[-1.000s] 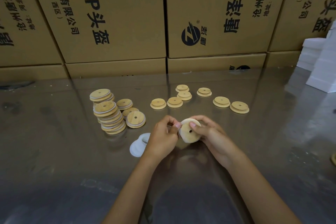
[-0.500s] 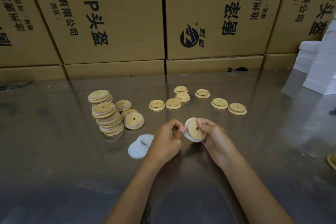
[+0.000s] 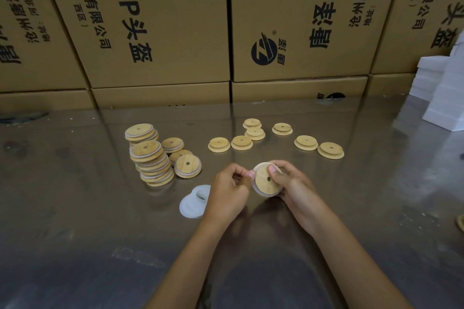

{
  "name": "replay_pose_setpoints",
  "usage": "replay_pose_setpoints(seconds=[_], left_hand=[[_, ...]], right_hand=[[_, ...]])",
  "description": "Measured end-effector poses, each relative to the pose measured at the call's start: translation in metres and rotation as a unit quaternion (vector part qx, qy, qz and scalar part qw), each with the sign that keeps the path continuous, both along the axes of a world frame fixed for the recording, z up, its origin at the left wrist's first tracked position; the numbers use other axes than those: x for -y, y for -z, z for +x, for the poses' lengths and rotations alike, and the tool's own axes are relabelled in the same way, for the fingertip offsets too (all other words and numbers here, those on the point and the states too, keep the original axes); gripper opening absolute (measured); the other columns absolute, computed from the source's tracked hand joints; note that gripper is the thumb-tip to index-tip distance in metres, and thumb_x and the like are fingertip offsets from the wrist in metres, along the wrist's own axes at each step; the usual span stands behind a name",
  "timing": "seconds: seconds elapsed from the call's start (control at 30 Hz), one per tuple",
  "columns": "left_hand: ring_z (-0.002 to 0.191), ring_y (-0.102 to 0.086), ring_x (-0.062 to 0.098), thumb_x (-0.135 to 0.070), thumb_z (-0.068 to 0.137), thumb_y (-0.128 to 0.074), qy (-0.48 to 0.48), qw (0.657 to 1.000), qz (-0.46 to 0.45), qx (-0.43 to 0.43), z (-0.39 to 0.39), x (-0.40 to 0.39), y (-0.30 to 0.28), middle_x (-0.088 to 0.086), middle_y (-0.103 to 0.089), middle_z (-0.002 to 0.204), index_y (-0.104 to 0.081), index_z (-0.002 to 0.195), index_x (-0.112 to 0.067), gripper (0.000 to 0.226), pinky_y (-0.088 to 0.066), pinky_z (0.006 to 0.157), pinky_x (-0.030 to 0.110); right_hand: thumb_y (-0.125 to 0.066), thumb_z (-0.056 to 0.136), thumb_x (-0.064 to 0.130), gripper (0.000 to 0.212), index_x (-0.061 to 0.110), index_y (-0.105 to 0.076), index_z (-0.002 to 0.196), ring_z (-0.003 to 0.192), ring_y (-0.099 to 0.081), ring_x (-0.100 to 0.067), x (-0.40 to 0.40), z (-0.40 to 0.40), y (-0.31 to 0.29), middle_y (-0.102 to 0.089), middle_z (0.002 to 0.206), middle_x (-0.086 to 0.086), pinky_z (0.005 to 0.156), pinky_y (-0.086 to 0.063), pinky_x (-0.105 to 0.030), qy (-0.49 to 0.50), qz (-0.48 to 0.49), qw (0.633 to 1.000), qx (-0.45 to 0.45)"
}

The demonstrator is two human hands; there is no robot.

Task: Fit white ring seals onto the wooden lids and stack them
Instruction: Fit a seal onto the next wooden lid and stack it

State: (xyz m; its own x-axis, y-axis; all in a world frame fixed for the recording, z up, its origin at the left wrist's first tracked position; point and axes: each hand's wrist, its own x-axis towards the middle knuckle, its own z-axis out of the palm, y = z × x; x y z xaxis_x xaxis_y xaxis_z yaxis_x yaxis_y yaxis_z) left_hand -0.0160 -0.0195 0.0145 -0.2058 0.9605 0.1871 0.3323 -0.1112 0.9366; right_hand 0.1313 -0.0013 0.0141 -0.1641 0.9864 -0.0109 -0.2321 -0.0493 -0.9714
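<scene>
My right hand (image 3: 288, 184) grips a round wooden lid (image 3: 265, 180) with a centre hole, tilted toward me, a white ring seal showing round its rim. My left hand (image 3: 229, 189) pinches the lid's left edge with thumb and fingertips. Just left of that hand, white ring seals (image 3: 193, 204) lie on the table. Farther left stands a leaning stack of sealed lids (image 3: 150, 158), with a few more lids (image 3: 187, 166) beside it. Several bare wooden lids (image 3: 305, 142) are spread in a row behind my hands.
The work surface is a shiny metal table (image 3: 100, 233). Big cardboard boxes (image 3: 160, 22) with printed text wall off the back. White foam blocks (image 3: 442, 90) are stacked at the right. Another wooden piece (image 3: 460, 223) peeks in at the right edge.
The lid has turned in my hands, its flat holed face now tilted more toward me. Both hands stayed in the same spot over the table.
</scene>
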Motion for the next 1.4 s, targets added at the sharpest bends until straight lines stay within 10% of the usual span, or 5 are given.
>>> replay_pose_setpoints(seconds=[0.33, 0.67, 0.97, 1.4], left_hand=[[0.065, -0.054, 0.005, -0.03, 0.092, -0.062, -0.021, 0.999, -0.003, -0.043, -0.002, 0.0, -0.001, -0.005, -0.065, 0.076, -0.062, 0.079, -0.023, 0.014, -0.038, 0.054, 0.011], [0.086, -0.066, 0.007, -0.01, 0.091, -0.057, 0.011, 0.998, 0.01, 0.069, 0.0, 0.002, -0.007, -0.008, -0.074, 0.086, -0.073, 0.079, -0.022, 0.024, -0.048, 0.081, 0.02], [0.112, -0.049, 0.0, -0.029, 0.076, -0.078, 0.065, 0.985, 0.063, -0.149, 0.004, 0.004, 0.004, -0.015, -0.046, 0.123, -0.051, 0.136, -0.025, 0.066, -0.036, 0.092, 0.011], [0.125, -0.043, 0.022, -0.025, 0.085, -0.068, -0.192, 0.934, 0.125, -0.274, -0.045, -0.005, -0.004, 0.004, -0.048, 0.133, -0.049, 0.138, -0.011, 0.058, -0.041, 0.099, 0.035]], right_hand=[[-0.057, 0.098, 0.012, 0.026, -0.003, -0.059, 0.119, 0.086, -0.058, -0.017, 0.002, -0.002, 0.0, -0.066, 0.098, -0.008, 0.073, -0.045, -0.026, -0.003, 0.002, 1.0, -0.013], [-0.056, 0.099, 0.015, 0.016, 0.006, -0.063, 0.111, 0.082, -0.058, -0.015, -0.001, -0.001, 0.003, -0.066, 0.099, -0.009, 0.073, -0.044, -0.027, 0.018, -0.016, 0.999, -0.035], [-0.044, 0.104, 0.016, 0.027, -0.001, -0.053, 0.123, 0.094, -0.064, -0.038, -0.004, -0.003, 0.001, -0.065, 0.115, -0.031, 0.079, -0.049, -0.038, 0.005, -0.065, 0.996, -0.056], [-0.047, 0.101, 0.024, 0.019, 0.01, -0.056, 0.111, 0.093, -0.074, -0.03, 0.0, -0.002, -0.002, -0.077, 0.101, -0.014, 0.089, -0.047, -0.038, -0.05, -0.02, 0.998, 0.026]])
